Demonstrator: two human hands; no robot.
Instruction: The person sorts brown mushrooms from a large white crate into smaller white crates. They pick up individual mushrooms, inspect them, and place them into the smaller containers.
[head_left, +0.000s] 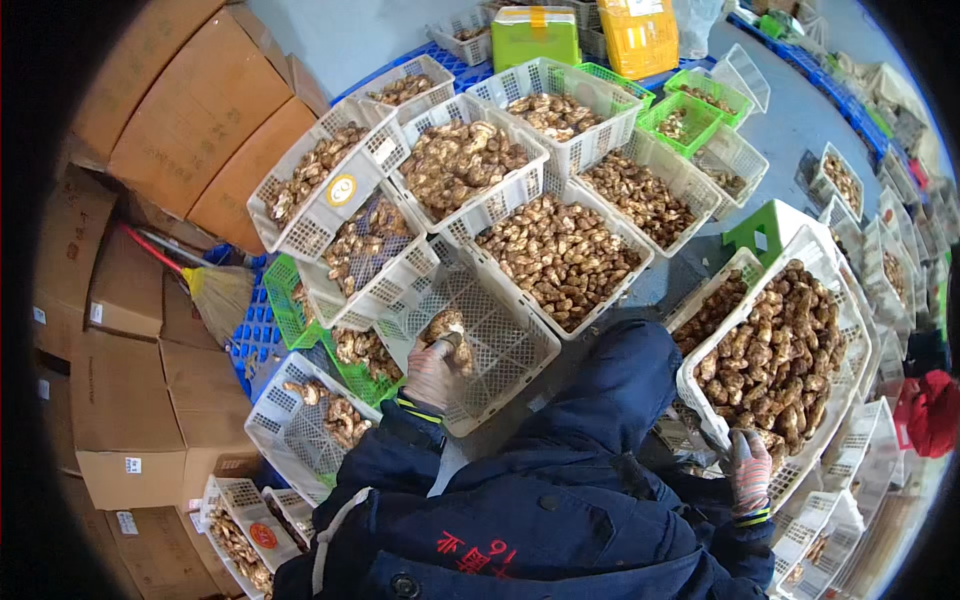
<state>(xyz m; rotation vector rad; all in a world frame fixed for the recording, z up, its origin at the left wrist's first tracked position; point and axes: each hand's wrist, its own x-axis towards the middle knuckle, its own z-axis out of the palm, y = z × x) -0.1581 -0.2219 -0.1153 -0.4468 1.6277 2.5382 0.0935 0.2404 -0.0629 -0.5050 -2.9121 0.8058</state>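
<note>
My left hand (435, 373), in a striped work glove, grips a large brown mushroom (448, 326) with pale patches. Beneath it is a white plastic crate (517, 382) whose mesh bottom is largely bare. On the other side, my gloved right hand (748, 469) is at the near rim of a tilted white crate (806, 457) heaped with brown mushrooms (780, 352). Its fingers are partly hidden, and whether they hold something cannot be made out. Just beyond the left crate stands another crate full of smaller mushrooms (562, 259).
More white crates (472, 169) of mushrooms stand close together ahead. Green baskets (681, 120) are at the back. A broom (221, 296) leans by stacked cardboard boxes (127, 405) on the left. Rows of crates (889, 266) and a red cloth-like item (934, 412) lie far right.
</note>
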